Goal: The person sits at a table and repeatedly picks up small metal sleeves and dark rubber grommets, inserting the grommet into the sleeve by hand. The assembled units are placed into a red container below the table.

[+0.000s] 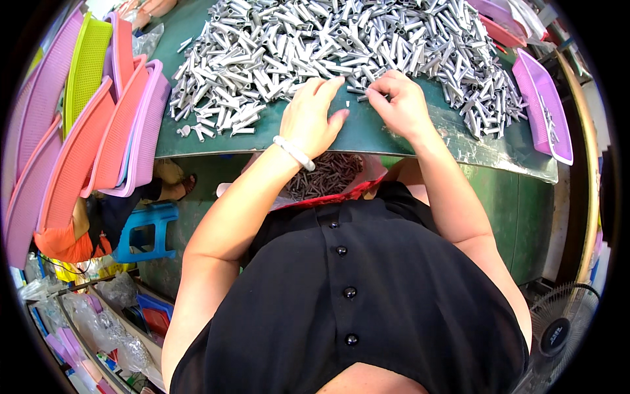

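A wide heap of small grey tube-shaped pieces (328, 39) covers the far part of the green table (453, 134). My left hand (308, 115), with a white bangle at its wrist, lies at the near edge of the heap, fingers stretched and thumb apart. It holds nothing that I can see. Just right of it, my right hand (400, 105) is closed in a pinch, thumb against curled forefinger. Whatever sits in that pinch is hidden. By its fingertips lie a loose grey tube (356, 90) and a tiny pale bit (348, 104).
Under the table edge, by my lap, a red-rimmed container (328, 197) holds dark slender pieces (328, 174). A purple basket (535, 108) with a few tubes stands at the right corner. Stacked coloured baskets (98, 111) rise at left, above a blue stool (147, 230). A fan (558, 331) stands lower right.
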Tool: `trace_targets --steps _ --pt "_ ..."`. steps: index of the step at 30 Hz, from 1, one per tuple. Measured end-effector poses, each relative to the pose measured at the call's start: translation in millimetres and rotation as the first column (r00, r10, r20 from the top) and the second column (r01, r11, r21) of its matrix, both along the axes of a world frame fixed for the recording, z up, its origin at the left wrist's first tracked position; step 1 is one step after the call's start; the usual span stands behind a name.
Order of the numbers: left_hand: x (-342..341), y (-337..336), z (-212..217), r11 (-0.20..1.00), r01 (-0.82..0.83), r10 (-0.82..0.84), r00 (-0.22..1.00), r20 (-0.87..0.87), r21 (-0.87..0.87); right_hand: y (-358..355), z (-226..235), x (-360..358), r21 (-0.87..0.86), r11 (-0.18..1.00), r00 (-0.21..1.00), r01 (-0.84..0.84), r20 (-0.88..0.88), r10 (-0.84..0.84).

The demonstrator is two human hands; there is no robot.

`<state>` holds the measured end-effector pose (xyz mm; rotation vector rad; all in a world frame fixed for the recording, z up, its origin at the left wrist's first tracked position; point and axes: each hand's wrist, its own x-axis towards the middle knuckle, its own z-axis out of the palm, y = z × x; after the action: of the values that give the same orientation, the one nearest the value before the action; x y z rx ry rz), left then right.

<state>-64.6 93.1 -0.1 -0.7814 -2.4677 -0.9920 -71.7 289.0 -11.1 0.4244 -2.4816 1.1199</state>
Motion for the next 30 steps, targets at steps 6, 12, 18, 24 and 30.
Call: trace_targets --steps 6,12,18,24,30 --pt "-10.9 2.9 -4.8 0.992 0.11 -0.108 0.993 -0.042 0.068 3.8 26.0 14.0 -0.323 0.92 0.938 -0.222 0.186 0.292" --pt "-3.2 0.6 2.4 0.976 0.17 -0.156 0.982 -0.105 0.139 17.2 10.5 1.4 0.091 0.996 0.999 -0.013 -0.048 0.018" --pt "9.4 -5.3 11.5 0.967 0.211 -0.187 0.968 -0.167 0.141 12.3 2.3 -0.2 0.438 0.892 0.978 0.11 -0.207 -0.02" --pt "24.7 -17.0 20.7 0.956 0.267 -0.254 0.961 -0.112 0.12 11.6 0.9 -2.3 0.457 0.884 0.987 0.103 -0.156 -0.034" --pt "41.1 -37.2 14.1 0.84 0.364 -0.34 0.931 0.132 -0.402 15.9 2.0 -5.3 0.345 0.937 0.994 0.051 -0.113 -0.013"
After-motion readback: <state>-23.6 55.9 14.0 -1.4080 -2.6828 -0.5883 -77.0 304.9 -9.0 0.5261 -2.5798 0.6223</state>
